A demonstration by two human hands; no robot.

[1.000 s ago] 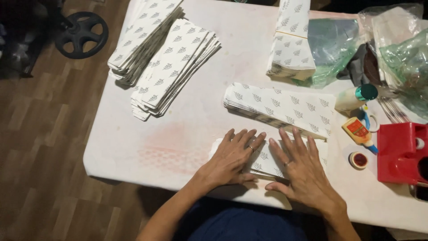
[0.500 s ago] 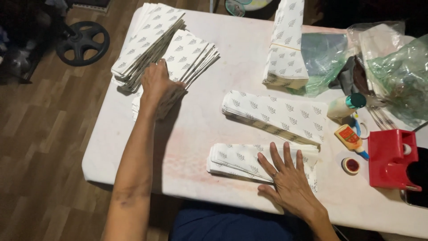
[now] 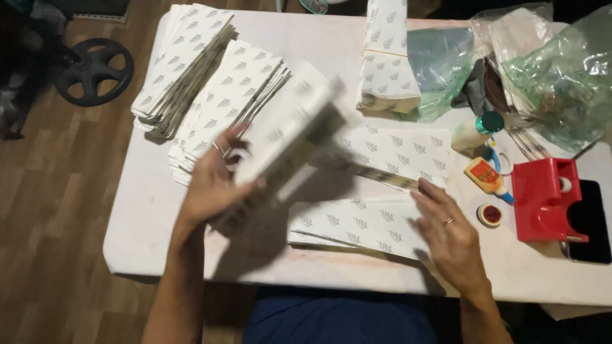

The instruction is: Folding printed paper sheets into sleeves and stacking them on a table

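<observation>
left hand (image 3: 213,185): closed around a thick bundle of white leaf-print paper bags (image 3: 287,143), lifted off the table, tilted, blurred in the frame; fingers wrapped on the bundle's lower end, ring on one finger.

right hand (image 3: 449,232): open, palm down, fingers spread flat on the right end of a low stack of flat bags (image 3: 354,220) near the front edge of the table (image 3: 146,216); gripping nothing, only pressing; ring on one finger.

second flat stack (image 3: 398,153): just behind the pressed one, near table centre, partly covered by the raised bundle.

two long fanned stacks (image 3: 210,83): back left corner, side by side, touching.

upright banded pack of bags (image 3: 386,64): back edge, centre, leaning on a green plastic bag (image 3: 443,64).

right side: glue bottle with green cap (image 3: 475,130) lying tilted; small orange bottle (image 3: 488,177) just in front of it; small round red-centred pot (image 3: 490,215) near the right hand, not touching; red tape dispenser (image 3: 545,197) toward the right edge, dark phone (image 3: 590,220) beside it.

back right corner: crumpled clear plastic bags (image 3: 554,70).

floor left of table: black wheel (image 3: 95,70) on wood boards.
</observation>
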